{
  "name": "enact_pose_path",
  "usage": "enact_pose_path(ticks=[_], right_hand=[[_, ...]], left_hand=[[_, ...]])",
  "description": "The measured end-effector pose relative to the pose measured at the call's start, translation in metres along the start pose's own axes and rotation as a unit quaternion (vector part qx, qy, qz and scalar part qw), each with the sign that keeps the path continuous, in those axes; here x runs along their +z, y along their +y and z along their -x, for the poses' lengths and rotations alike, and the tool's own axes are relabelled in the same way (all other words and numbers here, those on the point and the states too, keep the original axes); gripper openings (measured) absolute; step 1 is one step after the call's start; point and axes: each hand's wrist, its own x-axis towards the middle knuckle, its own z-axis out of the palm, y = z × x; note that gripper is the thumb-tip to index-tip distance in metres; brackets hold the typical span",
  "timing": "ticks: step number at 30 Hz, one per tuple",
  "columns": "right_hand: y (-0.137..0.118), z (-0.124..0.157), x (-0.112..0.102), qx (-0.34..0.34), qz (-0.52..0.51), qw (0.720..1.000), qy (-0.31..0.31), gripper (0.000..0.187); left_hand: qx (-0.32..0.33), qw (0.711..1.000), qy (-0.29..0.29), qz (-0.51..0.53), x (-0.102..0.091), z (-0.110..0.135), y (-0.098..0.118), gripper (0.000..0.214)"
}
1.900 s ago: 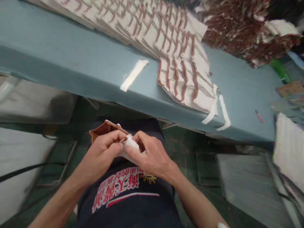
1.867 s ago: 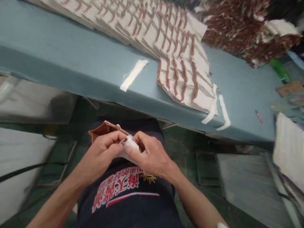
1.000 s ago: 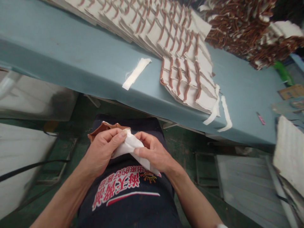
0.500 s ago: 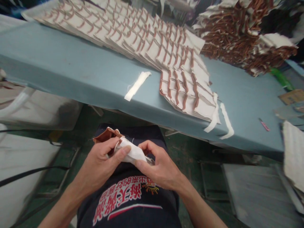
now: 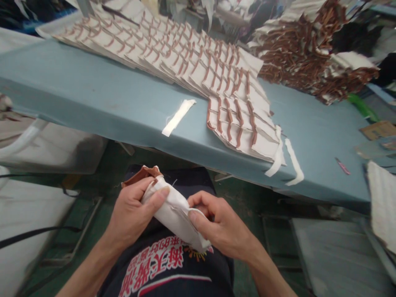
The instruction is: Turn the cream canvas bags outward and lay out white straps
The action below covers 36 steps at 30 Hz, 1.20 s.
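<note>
Over my lap I hold a white and brown fabric piece (image 5: 175,212) in both hands. My left hand (image 5: 134,206) is closed round its upper left end, thumb on top of the white cloth; a brown folded part sticks out beyond the fingers. With thumb and forefinger, my right hand (image 5: 218,220) pinches the white edge at the right end. The white cloth stretches between the hands and hangs below my right fingers. A loose thread stands up from its top edge. The dark printed apron (image 5: 161,264) lies beneath.
On the blue table (image 5: 102,95) ahead lie overlapping rows of white pieces with brown edges (image 5: 229,119). White strips (image 5: 179,117) rest near the table's front edge. A brown and white fabric heap (image 5: 300,57) stands at the back right, and a small pink tool (image 5: 342,166) lies at the right.
My right hand has moved slightly down and right, drawing the white cloth out so that more of it shows. My left hand keeps its grip. The view has shifted a little.
</note>
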Motion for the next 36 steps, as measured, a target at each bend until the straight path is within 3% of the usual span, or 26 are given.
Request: enact_pose_path(ticks=[5,8,13,20,25,27,29,31,32,34,36], right_hand=[[0.022,0.017,0.007,-0.011,0.163,0.984,0.071,0.02],[0.034,0.028,0.011,0.003,0.14,0.986,0.087,0.014],[0.049,0.039,0.02,0.009,0.019,0.992,0.123,0.044],[0.085,0.022,0.035,0.038,0.071,0.989,0.122,0.041],[0.097,0.029,0.033,0.054,0.095,0.989,0.104,0.044],[0.093,0.035,0.024,0.082,0.165,0.976,0.119,0.036],[0.082,0.038,0.011,0.104,0.244,0.946,0.184,0.032],[0.062,0.037,-0.001,0.072,0.271,0.926,0.252,0.037],[0.05,0.034,-0.006,0.03,0.258,0.931,0.257,0.039],[0.022,0.02,-0.013,-0.056,0.186,0.962,0.193,0.044],[-0.002,-0.002,-0.015,-0.096,0.114,0.983,0.107,0.05]], left_hand=[[-0.025,0.999,0.048,0.003,-0.016,-0.003,-0.013,0.041],[-0.014,0.998,0.049,-0.02,-0.021,-0.008,-0.007,0.037],[-0.007,0.999,0.023,-0.025,-0.026,-0.015,0.003,0.038],[-0.042,0.998,-0.04,-0.022,-0.023,-0.013,0.003,0.046],[-0.048,0.998,-0.046,0.007,-0.017,-0.014,0.01,0.042],[-0.032,0.999,-0.039,-0.004,-0.018,-0.014,0.013,0.044],[-0.004,0.999,-0.043,-0.018,-0.017,-0.013,0.016,0.046],[0.018,0.997,-0.07,-0.026,-0.015,-0.011,0.018,0.046],[0.024,0.996,-0.086,-0.028,-0.014,-0.01,0.02,0.046],[0.029,0.992,-0.117,-0.034,-0.01,-0.008,0.024,0.047],[0.035,0.988,-0.143,-0.037,-0.007,-0.006,0.029,0.047]])
